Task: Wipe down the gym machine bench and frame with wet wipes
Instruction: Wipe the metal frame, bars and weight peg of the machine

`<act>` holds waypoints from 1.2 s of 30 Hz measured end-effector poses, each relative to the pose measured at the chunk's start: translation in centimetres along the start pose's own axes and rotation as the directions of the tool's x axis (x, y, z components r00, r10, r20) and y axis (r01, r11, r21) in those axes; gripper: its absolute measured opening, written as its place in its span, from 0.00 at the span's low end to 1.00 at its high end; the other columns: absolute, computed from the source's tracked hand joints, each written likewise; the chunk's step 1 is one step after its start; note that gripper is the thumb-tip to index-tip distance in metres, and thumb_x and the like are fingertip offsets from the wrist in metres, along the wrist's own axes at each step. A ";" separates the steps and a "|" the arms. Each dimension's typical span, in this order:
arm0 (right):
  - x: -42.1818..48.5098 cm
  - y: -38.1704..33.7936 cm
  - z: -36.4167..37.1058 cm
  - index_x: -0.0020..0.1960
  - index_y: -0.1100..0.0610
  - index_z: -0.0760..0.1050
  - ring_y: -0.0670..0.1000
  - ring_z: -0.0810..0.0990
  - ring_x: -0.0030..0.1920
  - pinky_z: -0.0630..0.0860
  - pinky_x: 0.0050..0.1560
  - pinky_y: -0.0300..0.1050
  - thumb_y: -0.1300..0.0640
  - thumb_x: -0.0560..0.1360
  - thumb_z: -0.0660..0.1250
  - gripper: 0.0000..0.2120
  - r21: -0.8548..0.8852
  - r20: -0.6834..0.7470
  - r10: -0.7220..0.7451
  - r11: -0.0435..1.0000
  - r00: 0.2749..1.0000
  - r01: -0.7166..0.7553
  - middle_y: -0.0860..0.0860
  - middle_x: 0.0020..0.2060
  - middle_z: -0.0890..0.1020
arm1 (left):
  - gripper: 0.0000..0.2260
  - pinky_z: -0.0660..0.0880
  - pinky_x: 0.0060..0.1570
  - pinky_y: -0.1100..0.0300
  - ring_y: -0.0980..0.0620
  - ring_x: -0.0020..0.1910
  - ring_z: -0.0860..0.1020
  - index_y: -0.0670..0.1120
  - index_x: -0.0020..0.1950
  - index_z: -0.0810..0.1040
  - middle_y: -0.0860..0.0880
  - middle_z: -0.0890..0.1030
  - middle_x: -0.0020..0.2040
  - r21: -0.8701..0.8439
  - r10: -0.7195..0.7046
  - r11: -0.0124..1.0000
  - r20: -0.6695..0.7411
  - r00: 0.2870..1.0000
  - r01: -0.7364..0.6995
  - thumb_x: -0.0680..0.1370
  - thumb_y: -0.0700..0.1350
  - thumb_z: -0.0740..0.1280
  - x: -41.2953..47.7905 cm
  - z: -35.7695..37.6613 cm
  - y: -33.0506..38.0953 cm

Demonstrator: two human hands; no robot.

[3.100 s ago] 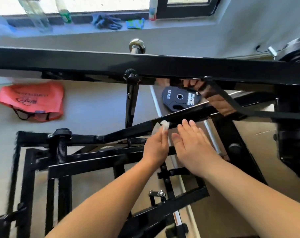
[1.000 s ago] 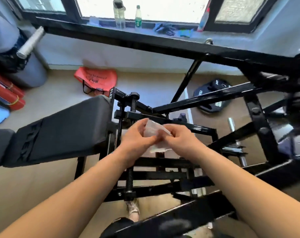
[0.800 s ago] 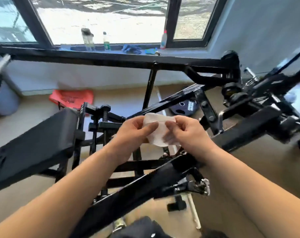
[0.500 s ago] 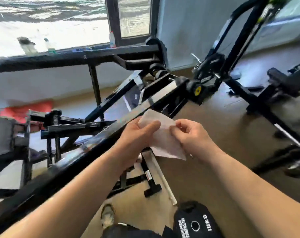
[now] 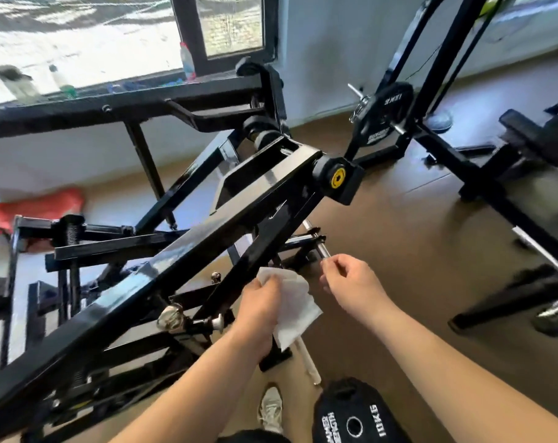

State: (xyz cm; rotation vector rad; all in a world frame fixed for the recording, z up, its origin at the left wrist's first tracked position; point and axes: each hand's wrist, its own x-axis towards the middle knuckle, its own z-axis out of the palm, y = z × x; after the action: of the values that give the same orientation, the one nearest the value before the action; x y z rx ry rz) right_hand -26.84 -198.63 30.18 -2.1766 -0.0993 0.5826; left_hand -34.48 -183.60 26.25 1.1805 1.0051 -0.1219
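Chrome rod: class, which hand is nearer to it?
Right. The right hand is just below the rod; the left hand, gripping the wipe, sits lower and further left.
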 end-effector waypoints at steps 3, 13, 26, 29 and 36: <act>3.1 -1.2 -0.1 0.46 0.51 0.80 0.53 0.84 0.46 0.80 0.52 0.56 0.43 0.83 0.60 0.16 -0.042 -0.005 -0.052 0.998 0.999 0.052 0.51 0.41 0.85 | 0.11 0.78 0.63 0.41 0.37 0.59 0.81 0.46 0.55 0.78 0.39 0.82 0.58 -0.021 0.075 0.997 -0.135 0.988 -0.078 0.81 0.51 0.62 2.6 0.7 2.1; 7.9 -2.4 -2.3 0.41 0.50 0.77 0.50 0.79 0.40 0.74 0.41 0.50 0.41 0.83 0.59 0.19 -0.203 0.038 -0.191 0.960 0.981 0.195 0.47 0.35 0.81 | 0.23 0.63 0.69 0.58 0.45 0.77 0.66 0.46 0.79 0.64 0.48 0.71 0.75 0.341 0.434 0.869 -0.172 0.884 -0.359 0.86 0.56 0.53 6.2 7.1 5.1; 15.9 -0.2 -9.1 0.80 0.65 0.57 0.64 0.61 0.78 0.57 0.79 0.61 0.47 0.81 0.65 0.36 -0.466 0.001 -0.893 0.398 0.451 0.790 0.65 0.76 0.64 | 0.41 0.55 0.80 0.53 0.53 0.81 0.59 0.45 0.80 0.65 0.48 0.63 0.81 0.152 0.482 0.874 -0.377 0.791 -0.461 0.77 0.73 0.52 9.5 13.2 3.2; 17.4 0.6 -9.3 0.83 0.60 0.50 0.57 0.52 0.82 0.51 0.81 0.59 0.43 0.84 0.56 0.36 -0.463 0.137 -0.862 0.380 0.488 0.801 0.58 0.81 0.56 | 0.19 0.66 0.72 0.66 0.61 0.72 0.71 0.46 0.70 0.79 0.53 0.77 0.70 0.137 0.551 0.826 -0.396 0.734 -0.546 0.83 0.54 0.65 8.9 15.0 4.6; 18.9 1.6 -7.8 0.81 0.66 0.55 0.65 0.65 0.75 0.60 0.77 0.61 0.48 0.83 0.61 0.34 -0.528 0.015 -0.922 0.322 0.387 0.786 0.64 0.76 0.65 | 0.27 0.47 0.81 0.49 0.52 0.82 0.56 0.56 0.81 0.63 0.53 0.63 0.81 0.581 0.740 0.627 -0.236 0.630 -0.519 0.84 0.62 0.48 12.4 15.1 4.4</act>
State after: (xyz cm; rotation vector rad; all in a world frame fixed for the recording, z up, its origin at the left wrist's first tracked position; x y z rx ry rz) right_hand -6.77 -200.26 25.97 -2.1816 -1.3175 -0.4820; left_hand -15.92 -188.95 20.97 2.0388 0.8972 0.5710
